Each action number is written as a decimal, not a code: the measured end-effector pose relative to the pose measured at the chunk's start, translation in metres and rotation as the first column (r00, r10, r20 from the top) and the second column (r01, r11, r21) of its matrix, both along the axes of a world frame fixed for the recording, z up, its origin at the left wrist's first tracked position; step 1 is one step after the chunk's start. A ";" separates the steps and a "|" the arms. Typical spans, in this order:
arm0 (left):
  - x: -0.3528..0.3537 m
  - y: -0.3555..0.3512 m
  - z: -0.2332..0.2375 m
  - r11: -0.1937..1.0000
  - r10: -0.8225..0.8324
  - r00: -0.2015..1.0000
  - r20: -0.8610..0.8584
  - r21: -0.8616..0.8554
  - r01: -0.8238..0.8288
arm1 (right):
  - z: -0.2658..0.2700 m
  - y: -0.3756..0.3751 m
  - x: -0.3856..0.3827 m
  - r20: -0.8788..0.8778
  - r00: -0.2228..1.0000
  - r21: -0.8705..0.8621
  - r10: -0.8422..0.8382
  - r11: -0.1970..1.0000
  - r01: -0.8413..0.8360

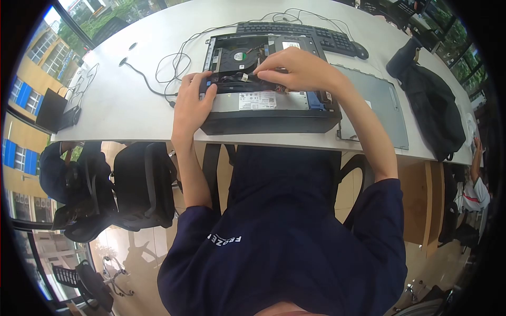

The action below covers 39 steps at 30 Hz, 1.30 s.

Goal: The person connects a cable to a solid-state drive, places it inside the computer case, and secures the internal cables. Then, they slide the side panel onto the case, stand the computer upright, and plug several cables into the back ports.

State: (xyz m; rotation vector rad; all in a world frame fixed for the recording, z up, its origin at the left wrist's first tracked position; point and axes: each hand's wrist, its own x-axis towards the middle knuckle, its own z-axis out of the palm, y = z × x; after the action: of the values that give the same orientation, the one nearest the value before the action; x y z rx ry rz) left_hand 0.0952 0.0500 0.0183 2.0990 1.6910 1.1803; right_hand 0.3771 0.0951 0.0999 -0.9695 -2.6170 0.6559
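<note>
An opened black desktop computer case [269, 124] lies on its side in front of me. Inside it are a round fan [240, 56] with a green-centred label and a metal power supply [226, 102] bearing a white sticker. My left hand [191, 105] holds the case's left corner, its thumb beside a small blue latch. Over the middle of the case, my right hand [298, 68] pinches at the dark cables [232, 79] next to a small white tag. The fingertips hide most of what lies between them.
Behind the case lie a black keyboard [274, 29] and a mouse [360, 50], with loose cables [182, 58] to the left. A metal side panel [385, 105] rests at the right, beside a black bag [432, 105]. A black monitor-like object [52, 110] stands far left.
</note>
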 end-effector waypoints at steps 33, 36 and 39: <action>0.262 -0.082 -0.073 0.596 -0.670 0.615 -0.416 0.192 0.780 | -0.161 -0.183 0.337 -0.441 -0.002 -0.114 -0.898 0.054 0.992; 0.267 -0.084 -0.077 0.561 -0.679 0.632 -0.373 0.292 0.775 | -0.134 -0.206 0.339 -0.399 -0.015 -0.551 -0.917 0.227 0.803; 0.268 -0.088 -0.078 0.504 -0.691 0.598 -0.406 0.323 0.801 | -0.125 -0.217 0.337 -0.569 -0.056 -0.505 -0.820 0.295 0.811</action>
State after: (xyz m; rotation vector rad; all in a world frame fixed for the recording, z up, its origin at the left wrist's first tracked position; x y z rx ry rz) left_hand 0.3634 -0.0376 -0.0601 2.8767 0.3018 1.1158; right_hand 0.7141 -0.1216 -0.0246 -1.5558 -0.8415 0.5086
